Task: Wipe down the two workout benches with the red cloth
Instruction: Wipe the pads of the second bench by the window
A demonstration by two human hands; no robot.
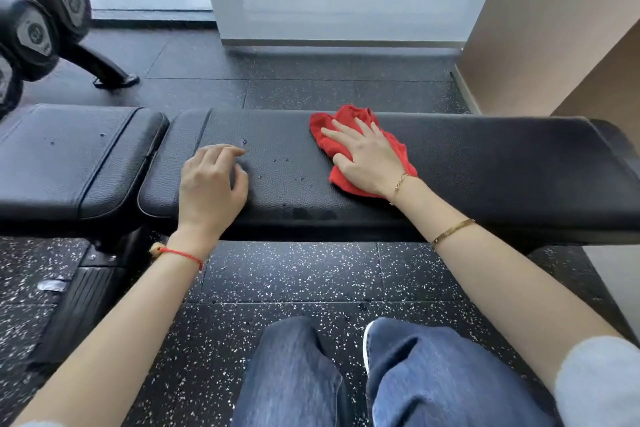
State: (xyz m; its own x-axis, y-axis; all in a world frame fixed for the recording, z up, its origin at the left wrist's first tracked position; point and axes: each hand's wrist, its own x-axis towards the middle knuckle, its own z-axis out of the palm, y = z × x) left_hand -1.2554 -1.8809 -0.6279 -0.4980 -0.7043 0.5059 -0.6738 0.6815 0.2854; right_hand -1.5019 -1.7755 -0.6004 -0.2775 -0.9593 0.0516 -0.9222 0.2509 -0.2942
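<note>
A long black padded bench runs across the middle of the view. Its seat pad lies at the left, split from the long pad by a narrow gap. A crumpled red cloth lies on the long pad. My right hand presses flat on the cloth with straight, spread fingers. My left hand rests on the pad's left end with loosely curled fingers and holds nothing. Small dark specks dot the pad between my hands.
Black dumbbells sit on a rack at the far left, its foot on the speckled rubber floor. A glass wall stands behind the bench and a tan wall at the right. My jeans-clad legs are below.
</note>
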